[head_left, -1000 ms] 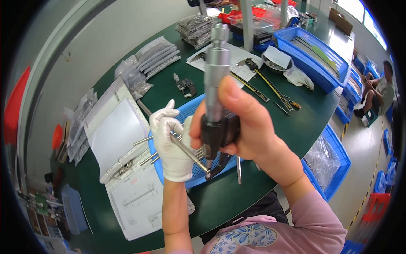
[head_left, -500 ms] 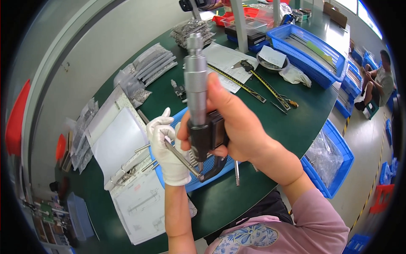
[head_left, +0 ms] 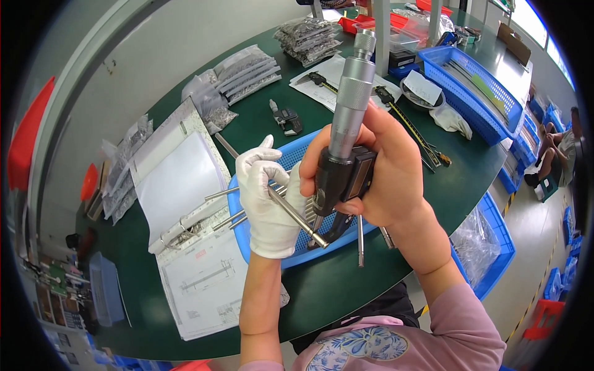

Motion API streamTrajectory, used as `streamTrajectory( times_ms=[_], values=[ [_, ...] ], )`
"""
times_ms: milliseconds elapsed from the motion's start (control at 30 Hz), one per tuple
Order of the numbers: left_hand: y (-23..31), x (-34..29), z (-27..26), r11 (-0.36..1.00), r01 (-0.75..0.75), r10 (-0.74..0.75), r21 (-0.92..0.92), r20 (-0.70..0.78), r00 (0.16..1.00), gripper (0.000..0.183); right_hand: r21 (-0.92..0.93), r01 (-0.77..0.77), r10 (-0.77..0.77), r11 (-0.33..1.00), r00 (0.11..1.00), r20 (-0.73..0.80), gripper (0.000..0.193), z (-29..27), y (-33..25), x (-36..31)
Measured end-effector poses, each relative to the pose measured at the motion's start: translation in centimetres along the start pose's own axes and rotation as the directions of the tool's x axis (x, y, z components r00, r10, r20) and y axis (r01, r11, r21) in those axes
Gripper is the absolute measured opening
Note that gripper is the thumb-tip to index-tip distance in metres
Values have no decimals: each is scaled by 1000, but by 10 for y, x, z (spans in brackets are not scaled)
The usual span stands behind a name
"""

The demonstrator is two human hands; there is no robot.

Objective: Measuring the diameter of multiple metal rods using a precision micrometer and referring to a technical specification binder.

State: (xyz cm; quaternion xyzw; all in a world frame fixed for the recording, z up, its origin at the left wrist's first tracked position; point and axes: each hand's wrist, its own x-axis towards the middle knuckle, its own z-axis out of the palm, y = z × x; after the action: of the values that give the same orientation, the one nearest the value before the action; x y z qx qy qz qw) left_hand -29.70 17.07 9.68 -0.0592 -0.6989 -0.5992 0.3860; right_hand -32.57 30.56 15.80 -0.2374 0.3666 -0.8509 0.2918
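My left hand, in a white glove, is closed around a slim metal rod that slants down to the right. My bare right hand grips a digital micrometer, its silver thimble pointing up and leaning right. The rod's lower end lies at the micrometer's measuring faces; whether both touch it I cannot tell. Beneath both hands sits a blue perforated basket with several similar rods, some sticking out over its rim. A second micrometer rests on the green table behind the basket.
An open binder with drawings lies left of the basket. Bagged parts are stacked farther back. Calipers, a bowl and a long blue basket stand at the far right. A blue bin is beside the table; a person sits beyond.
The view has shifted, so both hands appear farther right. The micrometer has tipped from nearly upright to leaning right. The rod's end is still at its measuring faces.
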Motion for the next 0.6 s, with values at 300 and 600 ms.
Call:
streamTrajectory(
  times_ms=[300, 600],
  values=[
    [-5, -1, -2, 998, -39, 38, 40, 16, 999, 23, -78, 38, -38, 996, 999, -1, 69, 3, 1, -1],
    [-1, -5, -3, 981, -28, 21, 192, 41, 999, 29, -219, 31, -30, 975, 1000, 7, 61, 3, 2, -4]
  ],
)
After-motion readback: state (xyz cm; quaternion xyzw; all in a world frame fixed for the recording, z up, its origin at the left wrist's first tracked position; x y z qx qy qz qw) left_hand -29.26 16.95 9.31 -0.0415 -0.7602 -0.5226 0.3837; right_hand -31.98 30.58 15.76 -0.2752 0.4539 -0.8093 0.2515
